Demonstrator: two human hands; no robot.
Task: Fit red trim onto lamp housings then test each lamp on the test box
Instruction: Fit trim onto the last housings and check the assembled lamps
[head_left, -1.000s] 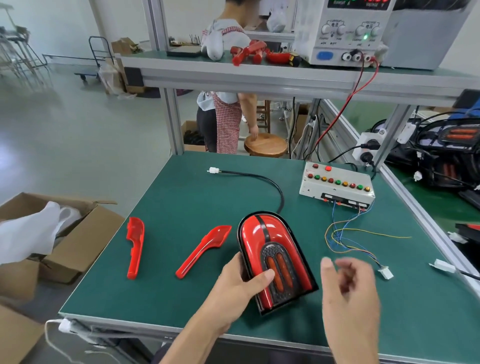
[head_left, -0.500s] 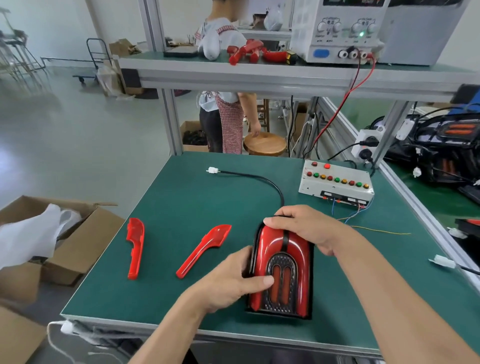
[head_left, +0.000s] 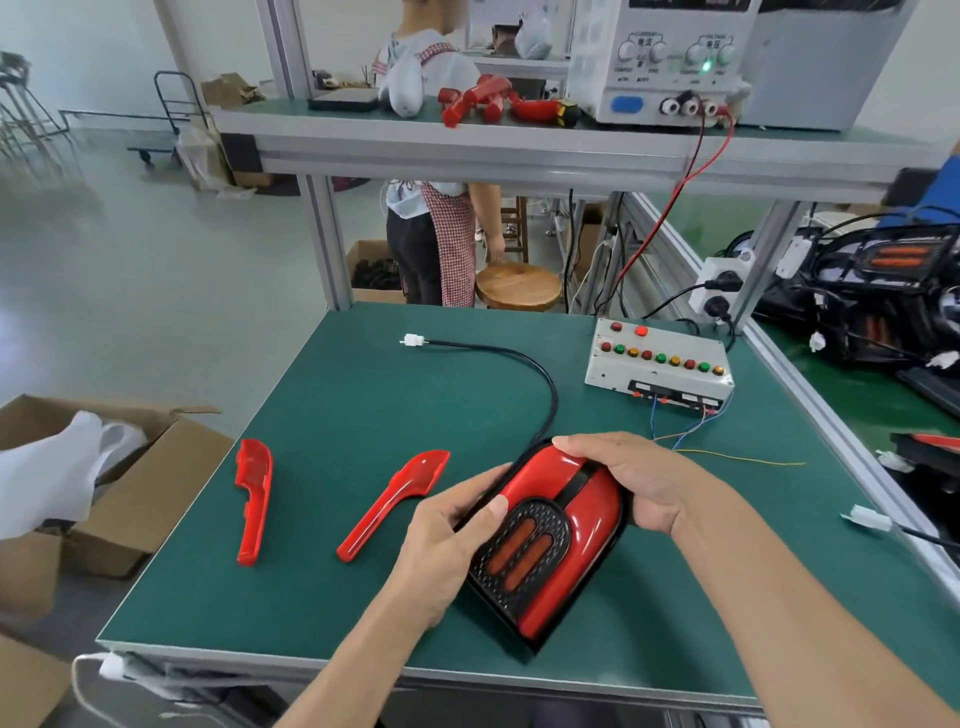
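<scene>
— What are the hands doing?
— The left hand (head_left: 441, 540) grips the lamp (head_left: 550, 540) at its left edge, thumb pressed on the black grille. The right hand (head_left: 631, 480) curls its fingers (head_left: 574, 448) over the rounded top.
— And the lamp?
— Over the green counter (head_left: 363, 395), near the front edge, rounded end pointing away, long axis leaning right. Two red trim pieces (head_left: 397, 501) lie to its left.
</scene>
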